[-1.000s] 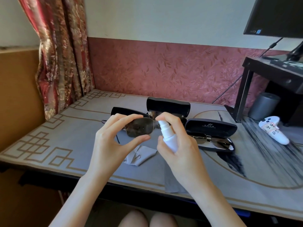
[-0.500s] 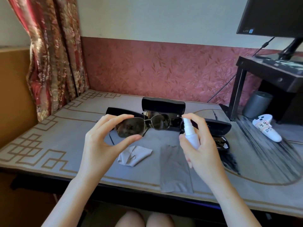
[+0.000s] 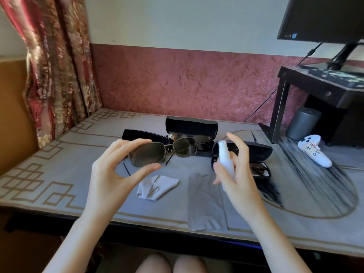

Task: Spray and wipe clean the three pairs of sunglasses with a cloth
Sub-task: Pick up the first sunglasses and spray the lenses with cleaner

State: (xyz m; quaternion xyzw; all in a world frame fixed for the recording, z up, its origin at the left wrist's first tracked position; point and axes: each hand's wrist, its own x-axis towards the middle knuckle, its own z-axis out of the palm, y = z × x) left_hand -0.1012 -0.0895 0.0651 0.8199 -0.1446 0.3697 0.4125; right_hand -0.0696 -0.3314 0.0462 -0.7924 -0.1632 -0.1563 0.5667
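Note:
My left hand (image 3: 110, 174) pinches a thin-framed pair of dark sunglasses (image 3: 183, 149) by the left lens, above the table. My right hand (image 3: 239, 180) grips a small white spray bottle (image 3: 226, 161) to the right of them, index finger lifted above its top. A crumpled grey cloth (image 3: 156, 186) and a flat grey cloth (image 3: 204, 201) lie on the table below. A second pair of sunglasses (image 3: 258, 168) lies in an open black case (image 3: 254, 151) behind my right hand. A third pair (image 3: 202, 137) sits in the open middle case (image 3: 192, 125).
An empty-looking black case (image 3: 137, 133) lies behind the held sunglasses. A white game controller (image 3: 314, 150) and a grey cylinder (image 3: 303, 123) sit at the right, under a black stand (image 3: 315, 81) with a monitor (image 3: 323, 18). A curtain (image 3: 57, 62) hangs at the left.
My right hand has moved the spray bottle to the right, away from the lens, and its index finger has lifted. The left hand keeps holding the sunglasses.

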